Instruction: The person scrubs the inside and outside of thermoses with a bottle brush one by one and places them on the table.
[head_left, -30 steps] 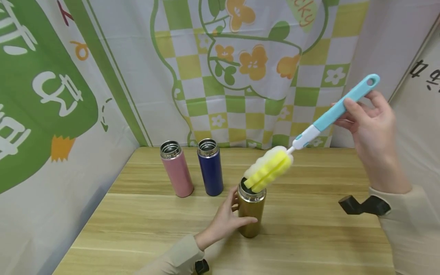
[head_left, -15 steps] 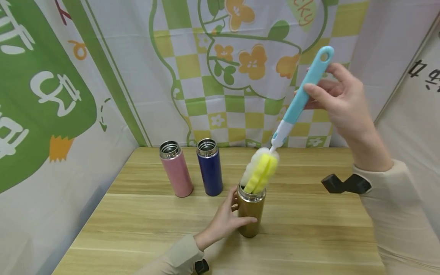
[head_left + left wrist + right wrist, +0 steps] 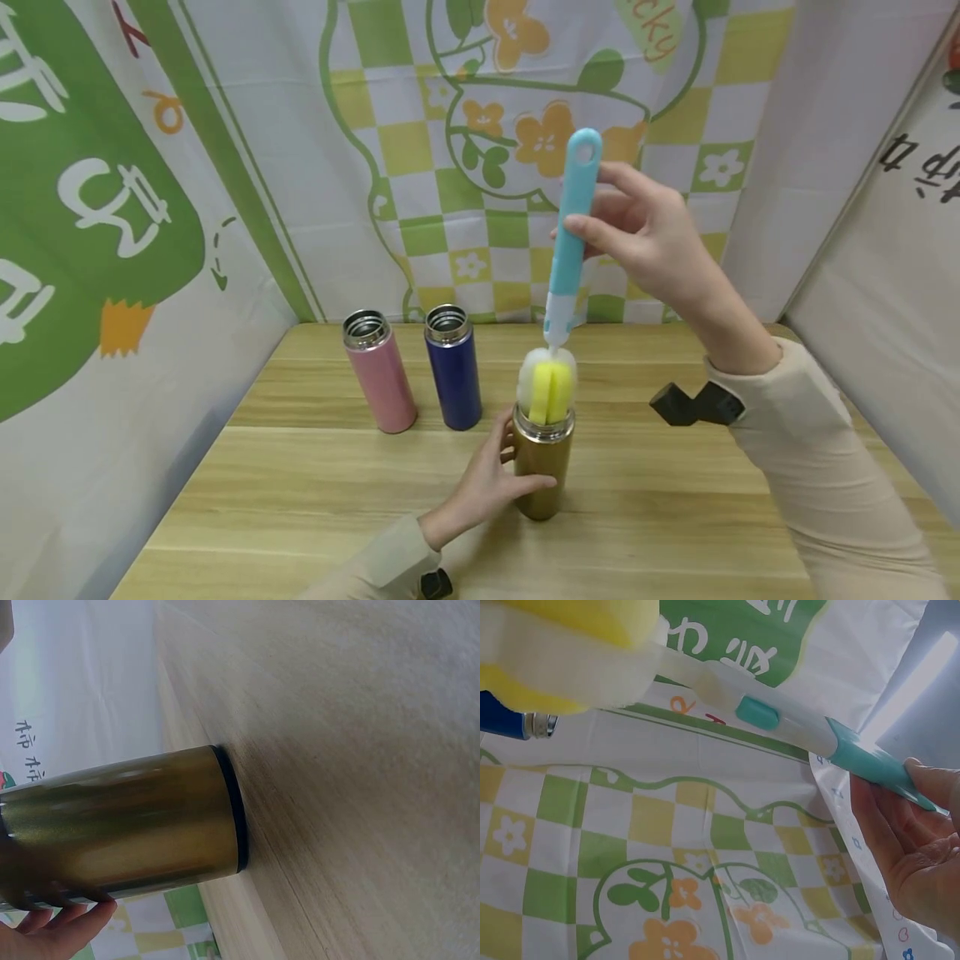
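Observation:
A gold vacuum flask (image 3: 542,471) without a lid stands upright on the wooden table. My left hand (image 3: 491,483) grips its side, thumb across the front and fingers behind, as the left wrist view also shows the flask (image 3: 127,825). Above it, my right hand (image 3: 645,229) pinches the turquoise handle of a bottle brush (image 3: 573,225) between thumb and fingers. The brush stands nearly vertical, and the lower end of its yellow and white sponge head (image 3: 551,390) is inside the flask's mouth. In the right wrist view the sponge (image 3: 570,652) looms large at the upper left.
A pink flask (image 3: 381,375) and a dark blue flask (image 3: 453,371), both lidless, stand to the left behind the gold one. The table (image 3: 300,500) ends at a patterned cloth backdrop (image 3: 480,233), with cloth walls on both sides.
My right hand has swung left with the brush, turning it from a slant to nearly upright over the flask. The sponge sits slightly lower in the mouth. The left hand keeps its hold.

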`<state>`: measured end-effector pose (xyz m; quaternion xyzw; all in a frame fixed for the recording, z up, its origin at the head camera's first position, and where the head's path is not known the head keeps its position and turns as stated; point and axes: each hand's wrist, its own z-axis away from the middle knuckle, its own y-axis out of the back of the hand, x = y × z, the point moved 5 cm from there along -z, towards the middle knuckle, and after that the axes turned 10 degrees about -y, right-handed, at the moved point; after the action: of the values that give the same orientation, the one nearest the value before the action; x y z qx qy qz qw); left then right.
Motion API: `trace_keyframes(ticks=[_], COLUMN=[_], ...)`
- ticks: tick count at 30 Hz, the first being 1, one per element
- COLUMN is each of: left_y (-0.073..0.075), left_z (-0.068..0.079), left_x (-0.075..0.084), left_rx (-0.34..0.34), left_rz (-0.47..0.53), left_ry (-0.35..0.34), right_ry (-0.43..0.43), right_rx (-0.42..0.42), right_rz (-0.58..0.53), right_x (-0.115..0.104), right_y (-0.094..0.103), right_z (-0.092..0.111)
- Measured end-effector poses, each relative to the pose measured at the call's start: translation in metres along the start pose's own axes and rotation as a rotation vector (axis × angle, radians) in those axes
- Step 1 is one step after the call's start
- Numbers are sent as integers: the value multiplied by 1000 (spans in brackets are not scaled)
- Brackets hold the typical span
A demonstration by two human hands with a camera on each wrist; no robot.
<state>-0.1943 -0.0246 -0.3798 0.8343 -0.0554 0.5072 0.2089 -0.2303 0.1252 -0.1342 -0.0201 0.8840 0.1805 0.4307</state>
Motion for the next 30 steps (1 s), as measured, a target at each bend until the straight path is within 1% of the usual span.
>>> trace_keyframes(ticks=[4, 10, 13, 18, 24, 27, 30], left_y=[0, -1, -1, -1, -1, 0, -1], left_z=[0, -1, 0, 0, 0, 0, 1], left_x=[0, 0, -1, 0, 1, 0, 0], left_rx=[-2, -11, -2, 12, 13, 20, 24], left_rz=[-3, 0, 2, -1, 2, 0, -8], left_ry=[-3, 2, 4, 0, 4, 3, 3], right_ry=[5, -62, -67, -53, -67, -72, -97], right_rx=[-5, -19, -15, -42, -57, -81, -138], right_rz=[56, 116, 128, 150, 137, 131, 155], right_x=[3, 13, 15, 21, 29, 36, 51], right_y=[-10, -17, -18, -25, -29, -33, -42], right_z=[3, 11, 15, 19, 28, 33, 44])
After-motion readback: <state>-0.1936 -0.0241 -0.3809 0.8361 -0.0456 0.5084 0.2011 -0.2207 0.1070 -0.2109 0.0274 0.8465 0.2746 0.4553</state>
